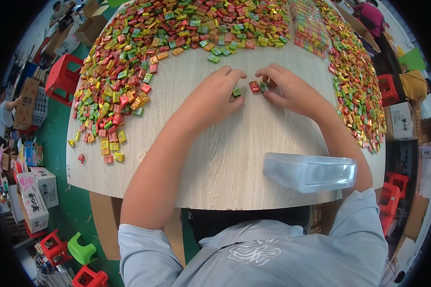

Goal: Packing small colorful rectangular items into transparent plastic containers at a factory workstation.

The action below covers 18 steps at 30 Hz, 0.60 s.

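Small box-shaped pieces in shiny wrappers, like wrapped candies, lie between my hands at the table's middle. My left hand (220,93) curls its fingers and thumb around a green wrapped piece (236,91). My right hand (288,90) is bent the same way around another green wrapped piece (265,87), partly hidden by its fingers. A red wrapped piece (254,86) sits in the gap between the hands, just beside the right fingertips. Below my right forearm stands a translucent plastic box (292,172), close to the table's near edge.
A big heap of red, green, yellow and orange wrapped pieces (177,28) spreads over the table's (215,158) far and left sides. More line the right, by a clear pack of stacked pieces (311,31). Stools (64,79), cartons (33,201) and other people (370,18) surround it.
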Available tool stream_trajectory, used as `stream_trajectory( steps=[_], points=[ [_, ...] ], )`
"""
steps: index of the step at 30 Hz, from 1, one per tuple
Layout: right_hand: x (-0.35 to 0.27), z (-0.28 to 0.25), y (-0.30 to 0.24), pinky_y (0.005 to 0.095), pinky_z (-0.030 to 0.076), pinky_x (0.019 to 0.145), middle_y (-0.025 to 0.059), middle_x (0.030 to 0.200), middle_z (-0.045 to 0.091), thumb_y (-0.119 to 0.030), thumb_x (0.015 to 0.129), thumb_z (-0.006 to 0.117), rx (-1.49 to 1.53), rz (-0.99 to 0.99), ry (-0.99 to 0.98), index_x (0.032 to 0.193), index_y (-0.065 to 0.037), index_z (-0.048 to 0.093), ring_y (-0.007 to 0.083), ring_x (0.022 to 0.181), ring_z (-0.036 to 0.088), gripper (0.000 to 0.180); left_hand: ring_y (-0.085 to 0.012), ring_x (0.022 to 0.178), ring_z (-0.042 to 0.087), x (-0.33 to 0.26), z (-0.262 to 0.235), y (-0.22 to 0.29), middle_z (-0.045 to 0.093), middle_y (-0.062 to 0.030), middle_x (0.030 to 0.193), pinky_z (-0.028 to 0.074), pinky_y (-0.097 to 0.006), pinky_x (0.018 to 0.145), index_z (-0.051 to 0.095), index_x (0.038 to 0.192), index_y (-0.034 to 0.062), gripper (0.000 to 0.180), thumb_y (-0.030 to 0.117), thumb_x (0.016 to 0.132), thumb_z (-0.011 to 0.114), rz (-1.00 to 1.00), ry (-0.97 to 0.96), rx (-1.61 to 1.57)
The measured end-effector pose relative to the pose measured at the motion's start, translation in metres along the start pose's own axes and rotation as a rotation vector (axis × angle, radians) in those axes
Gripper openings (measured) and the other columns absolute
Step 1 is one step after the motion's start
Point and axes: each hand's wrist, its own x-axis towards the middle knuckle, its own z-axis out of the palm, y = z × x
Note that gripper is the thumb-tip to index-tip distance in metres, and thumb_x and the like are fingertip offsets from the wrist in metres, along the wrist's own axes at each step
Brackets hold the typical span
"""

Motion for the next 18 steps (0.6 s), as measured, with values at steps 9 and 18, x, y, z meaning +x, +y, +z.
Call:
stream_trajectory(
  steps=[9,18],
  points=[
    [0.024,0.006,-0.007,0.0378,0.054,0.090,0.0117,0.115,0.061,-0.003,0.094,0.071,0.114,-0.019,-0.174,0.129,-0.004,0.062,0.0252,0.102,0.064,0.036,-0.0349,0.106,0.066,0.004,-0.001,-0.004,0.064,-0.0173,0.118,0.056,-0.043,0.093,0.061,0.129,0.0020,0.044,0.011,0.089,0.077,-0.038,-0.045,-0.022],
    [0.060,-0.001,0.051,0.0437,0.053,0.091,0.0144,0.119,0.061,-0.019,0.099,0.066,-0.328,0.040,0.175,0.138,-0.012,0.061,0.0331,0.108,0.064,0.040,-0.0384,0.104,0.067,0.009,0.010,0.006,0.065,-0.0178,0.113,0.055,-0.047,0.091,0.066,0.124,0.0064,0.044,0.025,0.087,0.080,0.073,0.035,0.117]
  ],
)
